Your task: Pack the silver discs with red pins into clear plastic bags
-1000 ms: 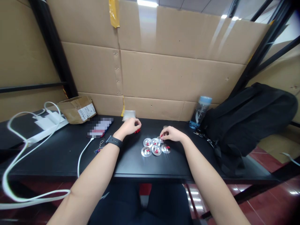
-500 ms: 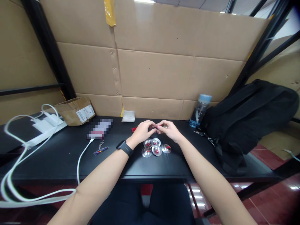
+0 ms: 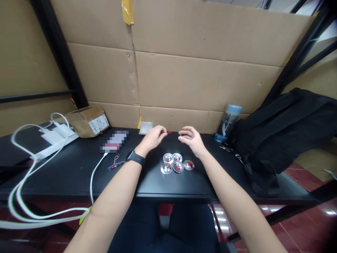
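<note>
The small red piece (image 3: 169, 132) could drop near the desk's (image 3: 152, 182) back edge if the left hand's (image 3: 154, 137) fingertip pinch loosens, and the thin piece (image 3: 180, 134) standing edge-on in the right hand (image 3: 193, 140) could slip, since only its rim seems gripped. Both hands hover over the desk's rear half, facing each other: left fingers bunched together, right thumb and fingers curved around that edge. Five metal discs (image 3: 178, 167) with red centres lie nearer the front edge.

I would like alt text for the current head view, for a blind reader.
The bare left hand pinches a small red piece and the right hand a thin item, above a black table. Five silver discs with red pieces lie there.
</note>
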